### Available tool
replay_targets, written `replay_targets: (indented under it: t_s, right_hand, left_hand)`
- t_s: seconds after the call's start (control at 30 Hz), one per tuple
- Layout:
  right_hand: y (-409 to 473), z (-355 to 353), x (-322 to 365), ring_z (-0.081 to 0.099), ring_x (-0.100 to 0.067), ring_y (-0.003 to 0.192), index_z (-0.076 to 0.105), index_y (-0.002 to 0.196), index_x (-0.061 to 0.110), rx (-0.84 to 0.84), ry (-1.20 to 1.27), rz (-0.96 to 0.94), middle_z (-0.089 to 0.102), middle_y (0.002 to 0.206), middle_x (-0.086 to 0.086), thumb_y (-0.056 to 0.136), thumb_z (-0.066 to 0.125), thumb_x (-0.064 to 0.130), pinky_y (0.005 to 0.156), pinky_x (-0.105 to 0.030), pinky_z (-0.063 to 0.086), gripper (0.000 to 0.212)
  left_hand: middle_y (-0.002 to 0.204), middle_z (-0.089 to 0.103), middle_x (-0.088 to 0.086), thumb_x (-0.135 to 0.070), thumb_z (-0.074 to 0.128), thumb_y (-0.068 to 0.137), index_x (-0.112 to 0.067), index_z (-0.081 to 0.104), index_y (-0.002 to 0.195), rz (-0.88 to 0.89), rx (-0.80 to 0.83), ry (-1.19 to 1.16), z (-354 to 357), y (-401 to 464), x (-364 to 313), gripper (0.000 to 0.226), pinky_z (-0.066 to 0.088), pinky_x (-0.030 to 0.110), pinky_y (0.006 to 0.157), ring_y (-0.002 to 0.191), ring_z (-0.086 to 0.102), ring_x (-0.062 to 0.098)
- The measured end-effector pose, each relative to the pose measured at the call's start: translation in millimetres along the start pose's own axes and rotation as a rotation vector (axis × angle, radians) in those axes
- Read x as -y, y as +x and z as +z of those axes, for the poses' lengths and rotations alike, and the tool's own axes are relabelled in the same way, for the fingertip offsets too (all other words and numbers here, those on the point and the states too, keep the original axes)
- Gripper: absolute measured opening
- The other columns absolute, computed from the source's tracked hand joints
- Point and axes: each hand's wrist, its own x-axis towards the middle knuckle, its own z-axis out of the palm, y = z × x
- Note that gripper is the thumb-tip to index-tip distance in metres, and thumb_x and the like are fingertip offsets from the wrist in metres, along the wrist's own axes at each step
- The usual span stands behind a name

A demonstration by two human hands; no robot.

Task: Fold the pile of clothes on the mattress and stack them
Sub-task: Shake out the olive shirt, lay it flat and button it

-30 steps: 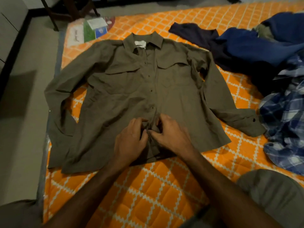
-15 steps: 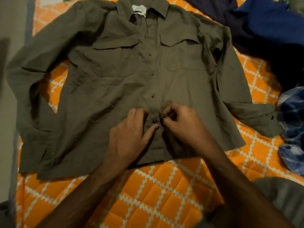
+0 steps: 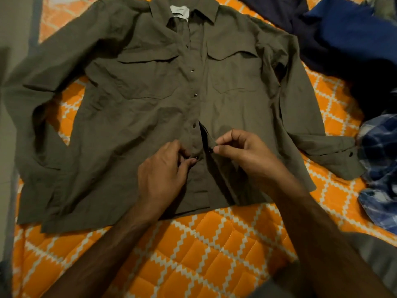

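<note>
The olive button-up shirt (image 3: 150,108) lies spread face-up on the orange quilted mattress (image 3: 193,250), being buttoned before folding. The left hand (image 3: 163,175) pinches the button placket, the right hand (image 3: 242,151) pinches the opposite edge; next, seat that button. Unfolded blue clothes (image 3: 354,39) crowd the right; the mattress edge runs left.

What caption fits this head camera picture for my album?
Left hand and right hand pinch the olive shirt front at a button, on the orange mattress.
</note>
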Motion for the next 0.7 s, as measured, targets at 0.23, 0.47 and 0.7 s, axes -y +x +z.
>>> replay_targets:
  t_s: [0.23,0.47,0.7]
  right_hand:
    - [5,2,-12,0.067,-0.013,0.082,0.069,0.096,0.026,0.003,-0.333,0.027,0.070,0.087,0.002,0.091,0.073,0.023,0.073,-0.036,0.055,0.007]
    - [2,-15,0,0.067,-0.022,0.080,0.070,0.088,0.021,0.022,-0.250,0.009,0.072,0.087,-0.007,0.091,0.072,0.021,0.073,-0.042,0.054,0.004]
    - [-3,-10,6,0.064,-0.012,0.074,0.068,0.087,0.020,-0.065,-0.215,-0.048,0.069,0.083,0.000,0.091,0.072,0.020,0.068,-0.035,0.053,0.006]
  left_hand:
    - [0.093,0.063,-0.015,-0.045,0.069,0.089,-0.033,0.067,0.104,-0.024,0.062,-0.110,-6,5,3,0.020,0.052,0.034,0.069,0.086,0.061,0.006]
    - [0.085,0.064,-0.014,-0.037,0.074,0.085,-0.032,0.075,0.092,-0.091,0.071,-0.244,-12,10,4,0.009,0.055,0.037,0.069,0.078,0.059,0.001]
    - [0.079,0.071,-0.014,-0.035,0.077,0.084,-0.030,0.073,0.084,-0.214,0.108,-0.454,-17,11,2,0.006,0.059,0.043,0.072,0.076,0.066,0.002]
